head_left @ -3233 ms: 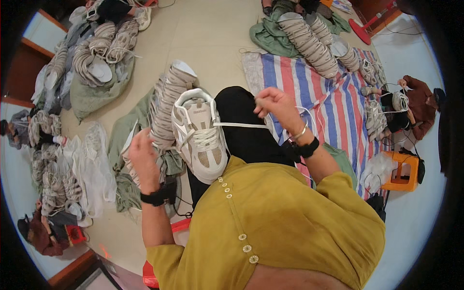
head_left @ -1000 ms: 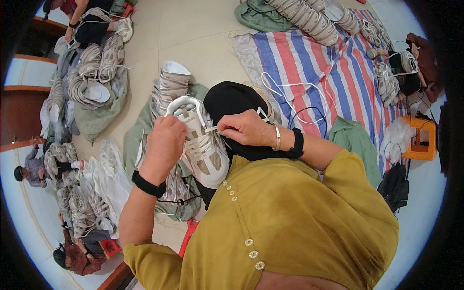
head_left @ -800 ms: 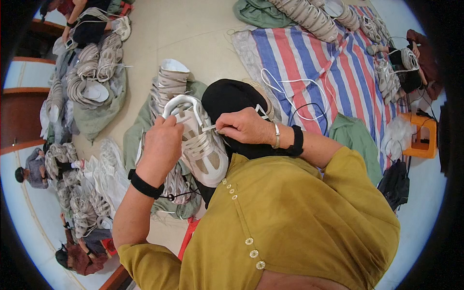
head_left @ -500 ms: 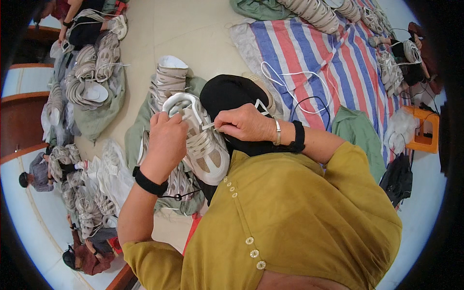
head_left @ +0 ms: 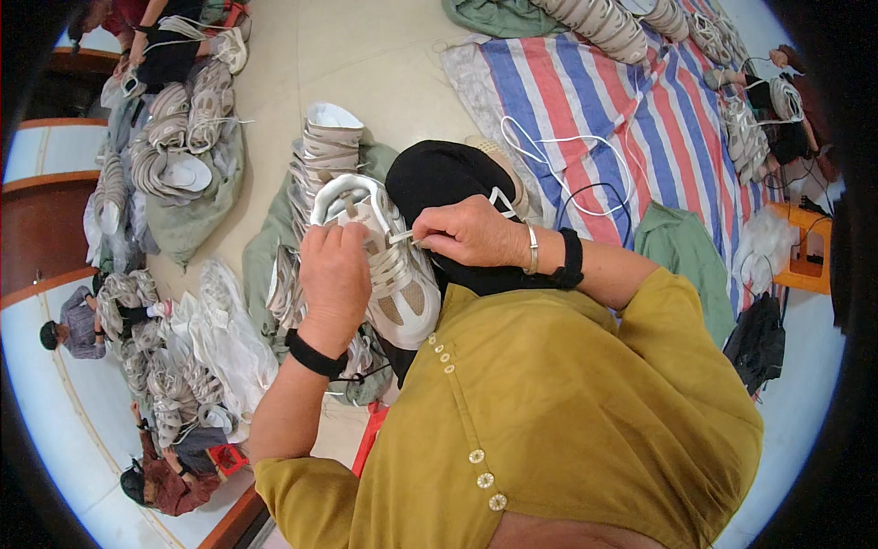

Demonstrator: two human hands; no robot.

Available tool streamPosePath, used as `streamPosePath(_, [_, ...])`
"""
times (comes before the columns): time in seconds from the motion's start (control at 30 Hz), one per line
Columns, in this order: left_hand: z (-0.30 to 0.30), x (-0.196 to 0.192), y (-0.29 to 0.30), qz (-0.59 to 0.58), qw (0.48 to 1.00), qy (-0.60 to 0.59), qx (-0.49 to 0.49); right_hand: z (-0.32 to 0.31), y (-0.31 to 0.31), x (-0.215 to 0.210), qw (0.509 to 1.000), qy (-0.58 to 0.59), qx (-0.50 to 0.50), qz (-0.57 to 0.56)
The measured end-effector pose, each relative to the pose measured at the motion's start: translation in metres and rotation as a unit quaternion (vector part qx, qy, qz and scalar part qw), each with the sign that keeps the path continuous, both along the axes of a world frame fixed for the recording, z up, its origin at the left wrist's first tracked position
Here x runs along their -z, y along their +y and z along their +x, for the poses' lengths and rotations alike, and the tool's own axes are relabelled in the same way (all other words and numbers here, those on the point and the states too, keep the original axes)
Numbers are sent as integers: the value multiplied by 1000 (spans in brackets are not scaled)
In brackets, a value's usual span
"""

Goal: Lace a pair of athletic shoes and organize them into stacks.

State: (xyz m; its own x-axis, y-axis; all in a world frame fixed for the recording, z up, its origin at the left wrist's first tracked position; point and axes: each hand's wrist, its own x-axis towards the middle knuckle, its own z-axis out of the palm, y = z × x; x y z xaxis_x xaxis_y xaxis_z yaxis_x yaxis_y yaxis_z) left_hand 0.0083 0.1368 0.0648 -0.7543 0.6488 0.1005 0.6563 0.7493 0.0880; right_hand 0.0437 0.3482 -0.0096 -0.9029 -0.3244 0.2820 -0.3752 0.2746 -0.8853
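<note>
A worker in a mustard-yellow shirt laces a white sneaker (head_left: 389,261) held over the lap, seen from above. The left hand (head_left: 334,274) is wrapped closed around the shoe's upper on its near left side, steadying it; the right hand (head_left: 466,233) sits just right of the sneaker's tongue, its grip pinched shut on the tip of a white shoelace (head_left: 402,238) at the eyelet rows. Lace already crosses several of the eyelets, so the threading looks partly done, though how many holes remain cannot be made out; the ends are not yet tied, by the look of it. The rest of the lace trails right of the sneaker, looping loosely over a red, white and blue striped tarp (head_left: 622,119). Directly beyond the sneaker stands a stack of shoes (head_left: 320,151) on a green cloth, and further left of it more heaps of shoes (head_left: 174,137) lie on the pale floor (head_left: 366,55). Other people sit working at the far left and far right of the sneaker.
</note>
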Motion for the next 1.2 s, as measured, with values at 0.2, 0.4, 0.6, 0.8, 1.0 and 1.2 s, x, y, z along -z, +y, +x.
streamPosePath(0.2, [8,-1,1,54,998,-25,-28,0,-2,-3,1000,-7,-1,12])
streamPosePath(0.4, [4,-2,5,26,1000,-5,14,2,3,-1,999,-29,12,-19])
streamPosePath(0.6, [7,-11,14,-139,983,56,107,-2,-7,15,999,45,29,12])
streamPosePath(0.8, [-3,0,20,-194,969,65,137,1,-2,8,999,34,32,-16])
streamPosePath(1.0, [-4,-4,11,113,980,-153,-53,2,3,8,999,16,18,-37])
streamPosePath(1.2, [0,-11,22,-62,994,-84,33,-7,16,-1,951,-168,-10,-261])
